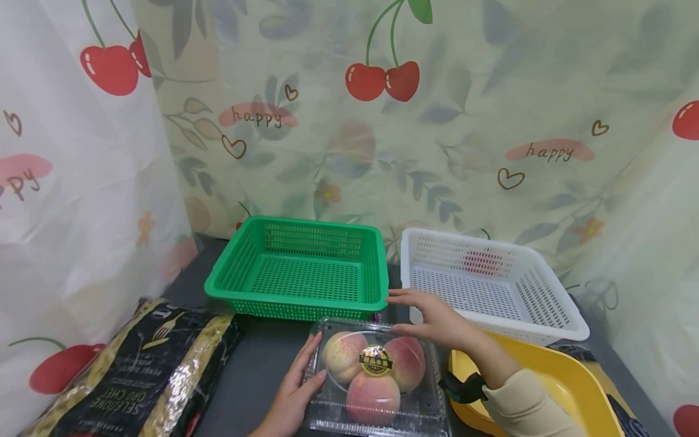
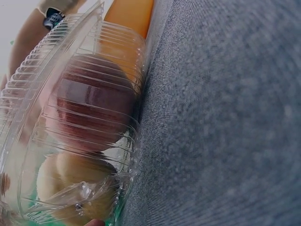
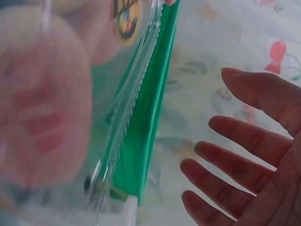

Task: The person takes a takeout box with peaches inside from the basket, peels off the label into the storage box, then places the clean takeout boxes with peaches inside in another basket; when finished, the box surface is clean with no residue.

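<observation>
Just in front of the green basket [image 1: 297,302] sits a clear box [image 1: 333,413] of peaches [image 1: 374,397], probably light, flexible and slick, its fruit easily bruised; support under both sides advised. Left hand [image 1: 297,383] straight-fingered against its side; right hand [image 1: 434,317] spread, holding nothing, near the basket's right front corner.

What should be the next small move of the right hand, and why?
Probably lower the right hand to the right side of the clear box, to steady it: this hand is open and holds nothing, while the left hand is at the left side only.
</observation>
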Tool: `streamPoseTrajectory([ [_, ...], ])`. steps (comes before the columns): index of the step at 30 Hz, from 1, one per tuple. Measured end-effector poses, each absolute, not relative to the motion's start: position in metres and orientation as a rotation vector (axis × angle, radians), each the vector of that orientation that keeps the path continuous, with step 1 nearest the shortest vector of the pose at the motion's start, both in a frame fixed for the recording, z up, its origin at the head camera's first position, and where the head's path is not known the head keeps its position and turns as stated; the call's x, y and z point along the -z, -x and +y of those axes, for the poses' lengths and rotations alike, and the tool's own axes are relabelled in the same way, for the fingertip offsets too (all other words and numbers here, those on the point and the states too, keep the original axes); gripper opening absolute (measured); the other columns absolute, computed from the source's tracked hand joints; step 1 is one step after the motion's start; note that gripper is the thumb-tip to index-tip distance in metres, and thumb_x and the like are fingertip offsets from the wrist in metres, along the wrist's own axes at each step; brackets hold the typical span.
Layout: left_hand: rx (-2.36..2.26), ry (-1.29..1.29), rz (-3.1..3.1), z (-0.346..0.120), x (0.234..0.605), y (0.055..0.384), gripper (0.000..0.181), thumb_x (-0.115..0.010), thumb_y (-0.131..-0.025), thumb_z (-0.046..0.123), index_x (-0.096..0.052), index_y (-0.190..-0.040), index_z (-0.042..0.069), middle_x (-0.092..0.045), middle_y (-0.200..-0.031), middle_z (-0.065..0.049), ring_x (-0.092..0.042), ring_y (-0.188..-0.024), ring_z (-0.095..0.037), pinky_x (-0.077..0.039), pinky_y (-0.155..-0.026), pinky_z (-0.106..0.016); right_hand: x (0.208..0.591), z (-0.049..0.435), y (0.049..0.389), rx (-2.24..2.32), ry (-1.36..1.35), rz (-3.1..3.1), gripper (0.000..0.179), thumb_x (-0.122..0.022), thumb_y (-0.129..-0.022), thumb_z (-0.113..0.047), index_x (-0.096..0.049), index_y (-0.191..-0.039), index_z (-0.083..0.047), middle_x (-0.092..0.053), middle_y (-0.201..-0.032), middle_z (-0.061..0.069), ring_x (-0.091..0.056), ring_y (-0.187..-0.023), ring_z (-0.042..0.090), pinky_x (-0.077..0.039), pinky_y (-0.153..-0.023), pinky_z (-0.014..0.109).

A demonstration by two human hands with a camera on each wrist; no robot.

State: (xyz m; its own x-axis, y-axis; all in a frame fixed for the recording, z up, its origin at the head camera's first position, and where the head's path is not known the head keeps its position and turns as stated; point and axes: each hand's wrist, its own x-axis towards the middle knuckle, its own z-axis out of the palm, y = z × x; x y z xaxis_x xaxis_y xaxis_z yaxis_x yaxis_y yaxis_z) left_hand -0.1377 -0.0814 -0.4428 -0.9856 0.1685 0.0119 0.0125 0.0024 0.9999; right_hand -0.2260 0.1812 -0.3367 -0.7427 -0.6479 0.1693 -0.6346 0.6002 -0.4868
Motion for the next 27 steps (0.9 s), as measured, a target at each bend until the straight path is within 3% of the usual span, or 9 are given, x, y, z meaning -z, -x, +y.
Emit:
streamPoseTrajectory([
  [6,-2.146,-0.234,2.183,-0.08,0.443,0.137,0.059,-0.049,-0.094,0.012,-0.027,-0.148,0.016,-0.006,-0.156,-0.018,0.0,-0.142,-0.044,-0.002,-0.108,-0.066,0.343,0.166,0.224,0.86,1.171,2.693,0.046,-0.068,-0.084,-0.026,-0.059,-0.124,-0.004,-0.06,-0.123,0.011,-0.059,-0.108,0.025,-0.049,-0.091,0.04],
  [12,-2.145,-0.221,2.166,-0.079,0.443,0.137,0.059,-0.049,-0.094,0.013,-0.027,-0.148,0.016,-0.005,-0.157,-0.018,0.0,-0.142,-0.044,-0.003,-0.108,-0.065,0.353,0.154,0.224,0.895,1.11,2.594,0.039,-0.069,-0.083,-0.015,-0.062,-0.119,-0.003,-0.064,-0.108,0.011,-0.06,-0.087,0.016,-0.053,-0.077,0.023],
  [20,-2.134,-0.209,2.161,-0.079,0.443,0.137,0.06,-0.05,-0.093,0.014,-0.026,-0.148,0.017,-0.004,-0.157,-0.017,0.001,-0.142,-0.043,-0.002,-0.108,-0.065,0.368,0.146,0.229,0.911,1.112,2.472,0.022,-0.068,-0.082,-0.008,-0.068,-0.103,-0.003,-0.066,-0.091,0.009,-0.055,-0.075,0.003,-0.05,-0.067,0.018],
  [27,-2.145,-0.234,2.201,-0.08,0.442,0.135,0.058,-0.05,-0.093,0.012,-0.028,-0.147,0.014,-0.007,-0.156,-0.019,-0.001,-0.142,-0.044,-0.002,-0.108,-0.065,0.373,0.142,0.232,0.955,1.045,2.403,0.011,-0.06,-0.083,0.001,-0.067,-0.09,-0.004,-0.063,-0.079,0.002,-0.051,-0.067,0.004,-0.047,-0.06,0.018],
])
